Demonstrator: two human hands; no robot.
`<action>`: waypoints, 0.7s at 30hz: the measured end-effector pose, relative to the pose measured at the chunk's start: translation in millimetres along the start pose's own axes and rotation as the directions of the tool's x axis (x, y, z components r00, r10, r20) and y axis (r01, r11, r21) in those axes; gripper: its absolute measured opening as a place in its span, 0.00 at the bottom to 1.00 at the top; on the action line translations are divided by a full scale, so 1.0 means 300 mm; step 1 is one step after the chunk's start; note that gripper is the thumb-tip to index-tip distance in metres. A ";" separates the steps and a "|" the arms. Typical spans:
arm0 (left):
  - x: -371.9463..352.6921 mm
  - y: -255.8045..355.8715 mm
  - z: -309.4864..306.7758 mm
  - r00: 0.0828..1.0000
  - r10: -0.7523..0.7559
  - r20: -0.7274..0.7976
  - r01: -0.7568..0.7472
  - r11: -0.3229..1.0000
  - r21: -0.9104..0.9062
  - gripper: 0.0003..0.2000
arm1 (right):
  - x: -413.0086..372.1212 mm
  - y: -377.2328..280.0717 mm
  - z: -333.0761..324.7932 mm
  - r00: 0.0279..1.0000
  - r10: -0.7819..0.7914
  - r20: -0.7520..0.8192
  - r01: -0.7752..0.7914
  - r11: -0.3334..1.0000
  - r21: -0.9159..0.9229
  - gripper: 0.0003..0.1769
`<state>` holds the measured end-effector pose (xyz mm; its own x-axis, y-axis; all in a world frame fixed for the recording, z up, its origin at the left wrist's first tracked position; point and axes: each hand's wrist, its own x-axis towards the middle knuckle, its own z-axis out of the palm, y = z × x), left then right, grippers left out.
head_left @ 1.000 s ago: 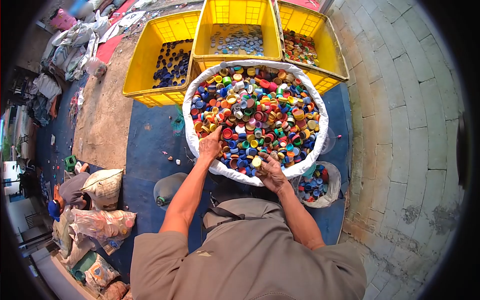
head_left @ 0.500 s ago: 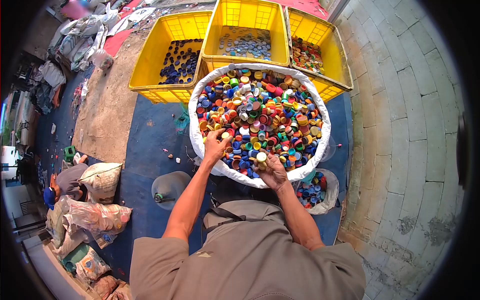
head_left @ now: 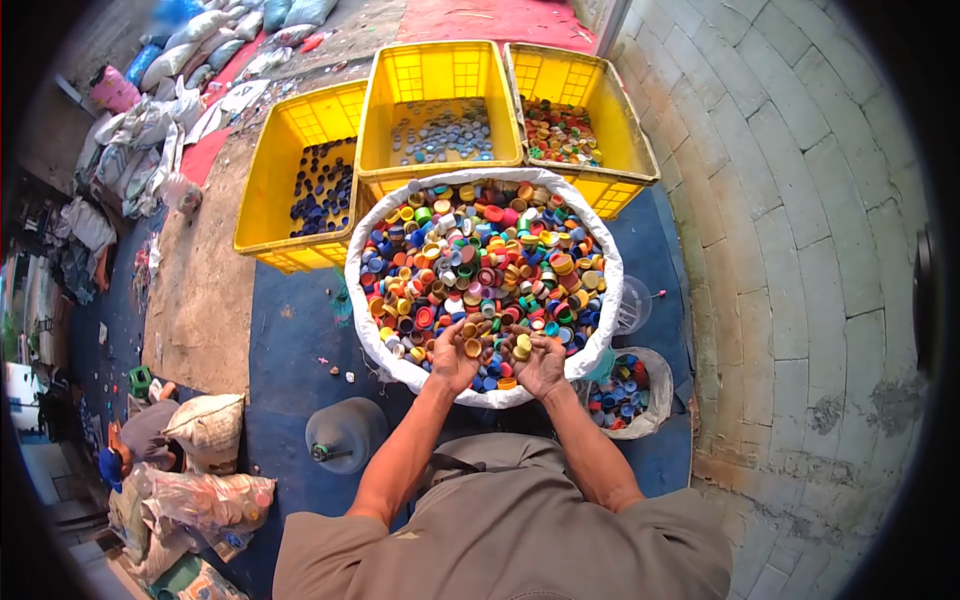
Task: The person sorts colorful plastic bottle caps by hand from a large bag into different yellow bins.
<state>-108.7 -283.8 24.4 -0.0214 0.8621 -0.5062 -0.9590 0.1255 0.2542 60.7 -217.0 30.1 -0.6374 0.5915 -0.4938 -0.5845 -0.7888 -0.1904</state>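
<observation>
A white-rimmed round sack [head_left: 610, 262] full of mixed coloured bottle caps [head_left: 480, 255] stands in front of me. Over its near part, my left hand [head_left: 457, 360] is palm up with its fingers curled round orange-yellow caps [head_left: 472, 347]. Close beside it on the right, my right hand [head_left: 540, 365] holds pale yellow caps [head_left: 522, 347] in its curled fingers. The two hands are a small gap apart, both above the loose caps.
Behind the sack stand three yellow crates [head_left: 440, 175] holding sorted caps. A smaller bag of caps [head_left: 655, 405] is at right, a clear jug [head_left: 347, 436] at left. A person [head_left: 140, 445] is among sacks at far left. A block wall [head_left: 790, 250] runs along the right.
My left hand has moved right across the caps, close to my right hand, and now holds orange-yellow caps. The view has shifted, so the crates and sack appear lower and further left.
</observation>
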 end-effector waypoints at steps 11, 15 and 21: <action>0.196 -0.141 0.086 0.988 -0.145 -0.058 0.143 0.989 -0.033 0.19 | -0.003 -0.058 -0.120 0.939 -0.197 -0.282 0.242 0.961 0.135 0.17; 0.409 -0.055 0.369 0.985 -0.126 -0.117 0.123 0.992 -0.038 0.20 | 0.193 -0.291 -0.012 0.904 -0.332 -0.271 0.381 0.912 0.152 0.14; 0.510 0.232 0.994 0.974 0.190 0.121 -0.180 0.980 -0.085 0.51 | 0.233 -0.726 0.525 0.865 -0.486 0.122 0.432 0.846 0.312 0.32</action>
<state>-94.5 3.3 210.2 -0.1685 0.9233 -0.3452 -0.9599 -0.0742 0.2702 64.4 22.6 170.6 -0.3285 0.9159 -0.2308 -0.9264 -0.3601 -0.1101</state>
